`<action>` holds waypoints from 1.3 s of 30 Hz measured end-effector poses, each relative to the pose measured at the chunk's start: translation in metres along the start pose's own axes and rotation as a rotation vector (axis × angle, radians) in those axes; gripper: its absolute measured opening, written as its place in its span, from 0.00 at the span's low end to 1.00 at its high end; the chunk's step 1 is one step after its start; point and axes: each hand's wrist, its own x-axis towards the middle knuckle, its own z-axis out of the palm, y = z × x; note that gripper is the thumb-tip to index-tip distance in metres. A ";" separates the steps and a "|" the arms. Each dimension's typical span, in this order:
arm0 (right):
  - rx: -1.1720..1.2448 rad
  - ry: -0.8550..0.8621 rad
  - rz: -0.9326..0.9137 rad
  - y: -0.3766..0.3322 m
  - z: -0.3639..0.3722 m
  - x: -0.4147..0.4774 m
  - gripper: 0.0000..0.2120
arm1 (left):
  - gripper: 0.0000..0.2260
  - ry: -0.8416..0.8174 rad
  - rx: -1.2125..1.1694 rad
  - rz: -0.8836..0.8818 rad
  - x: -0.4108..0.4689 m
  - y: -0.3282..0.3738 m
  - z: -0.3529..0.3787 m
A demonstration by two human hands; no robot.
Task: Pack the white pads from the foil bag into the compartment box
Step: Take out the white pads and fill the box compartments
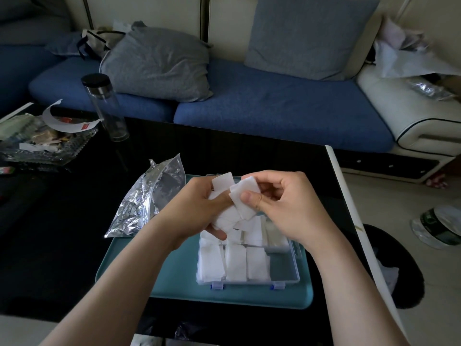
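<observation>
Left hand (199, 208) curls round a loose bunch (225, 218) of soft white square pads; right hand (287, 203) pinches one pad (245, 187) between thumb and fingers, touching the bunch; both hover over the box (284, 270), clear hard plastic with blue clasps, hiding its far compartments; more pads (235, 263) lie flat in three near compartments; the crinkled silver bag (147, 198) lies just left, partly on the teal tray (174, 275); glossy black table (74, 221); clear bottle (104, 106) well beyond.
</observation>
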 end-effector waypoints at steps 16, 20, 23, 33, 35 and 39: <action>0.203 0.144 0.185 -0.001 -0.005 0.001 0.08 | 0.12 -0.072 -0.019 0.061 0.004 -0.007 -0.005; 0.129 0.072 0.140 -0.002 -0.006 0.000 0.08 | 0.09 -0.054 0.027 0.067 0.003 -0.007 -0.005; 0.045 -0.032 0.091 -0.005 -0.008 -0.002 0.08 | 0.08 -0.074 0.079 0.077 0.002 -0.005 -0.007; 0.086 0.034 0.017 -0.004 0.002 -0.001 0.09 | 0.07 -0.132 0.167 0.041 0.000 -0.002 -0.001; 0.127 0.054 0.028 -0.003 0.002 0.000 0.09 | 0.06 -0.138 0.157 0.047 0.000 -0.002 -0.001; 0.309 0.272 0.045 -0.003 0.002 0.004 0.09 | 0.05 -0.135 0.150 0.042 0.001 -0.004 -0.001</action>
